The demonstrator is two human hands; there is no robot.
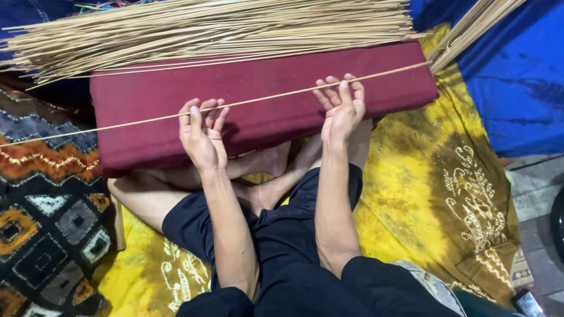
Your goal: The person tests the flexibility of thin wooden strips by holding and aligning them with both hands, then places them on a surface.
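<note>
Seated cross-legged on yellow patterned cloth, maroon cushion lying across the lap as work surface.

One thin stick stretched slantwise over the cushion top, its far end past the right corner, its near end running out over the patterned rug.

Left hand: palm up, fingers curled loosely around the stick, light pinch rather than a fist. Right hand: same posture further along, fingertips wrapped over the stick, half closed.

Judged best handled with both hands well apart, as now, so the slender length does not sag or snap; pressure at the fingertips only, stick kept resting against the cushion for support.

Counts: one stick in hand; one cushion; two hands. One large bundle of sticks heaped behind the cushion, far too many to count; a second, smaller sheaf at upper right, also uncountable. Blue cloth beyond.
</note>
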